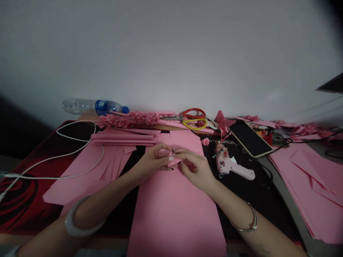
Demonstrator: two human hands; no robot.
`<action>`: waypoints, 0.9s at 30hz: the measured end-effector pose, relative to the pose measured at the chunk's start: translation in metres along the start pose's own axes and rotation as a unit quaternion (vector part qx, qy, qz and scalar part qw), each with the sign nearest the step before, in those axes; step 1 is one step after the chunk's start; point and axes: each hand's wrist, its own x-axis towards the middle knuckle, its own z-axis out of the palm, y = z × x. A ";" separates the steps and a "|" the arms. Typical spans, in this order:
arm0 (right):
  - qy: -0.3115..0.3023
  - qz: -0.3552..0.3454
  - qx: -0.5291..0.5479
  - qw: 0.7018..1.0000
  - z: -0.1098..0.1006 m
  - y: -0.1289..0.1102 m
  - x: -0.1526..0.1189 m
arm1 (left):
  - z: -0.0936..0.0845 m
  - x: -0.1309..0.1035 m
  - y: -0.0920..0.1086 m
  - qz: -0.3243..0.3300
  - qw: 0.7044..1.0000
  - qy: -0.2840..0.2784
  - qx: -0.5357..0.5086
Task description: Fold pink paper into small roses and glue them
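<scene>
Between my two hands is a small folded piece of pink paper (174, 161), partly hidden by the fingers. My left hand (152, 162) pinches it from the left, thumb on top. From the right, my right hand (197, 167) grips its other side with thumb and bent fingers. Both hands are over a long pink paper sheet (178, 214) lying on the dark mat. To the right of my right hand lies a pale pink hot glue gun (235, 167), its nozzle end stained. A small pink paper rose (205, 141) sits just beyond that hand.
Scissors (194, 117) with red and yellow handles lie at the back among paper roses (144, 117). A plastic bottle (88, 106) lies by the wall. A phone (250, 137) is back right. Pink sheets (77, 178) lie left, more sheets (302, 185) right. A white cable (66, 176) loops left.
</scene>
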 end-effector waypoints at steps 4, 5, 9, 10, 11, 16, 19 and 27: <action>-0.020 0.001 0.001 1.000 0.001 -0.004 0.000 | -0.001 0.003 -0.002 0.030 0.999 0.016 -0.017; -0.016 0.003 -0.002 1.000 0.001 -0.004 0.001 | -0.001 0.003 -0.003 0.034 0.999 0.018 -0.015; 0.009 0.006 -0.009 1.000 0.003 0.000 0.001 | 0.001 0.001 -0.002 0.035 0.999 0.011 0.003; 0.015 0.006 -0.008 1.000 0.003 0.001 0.002 | 0.002 0.001 -0.001 0.032 0.999 0.005 0.005; 0.021 0.007 -0.007 1.000 0.003 0.002 0.002 | 0.003 0.000 -0.001 0.026 1.000 0.000 0.007; 0.036 0.010 -0.012 0.999 0.003 0.002 0.002 | 0.005 -0.002 0.001 0.006 1.000 0.007 0.015; 0.050 0.016 -0.020 0.998 0.004 -0.001 0.001 | 0.006 -0.002 0.003 -0.009 1.000 0.022 0.013; 0.088 0.023 -0.022 0.996 0.004 -0.006 0.002 | 0.006 -0.002 0.000 -0.022 0.999 0.029 -0.019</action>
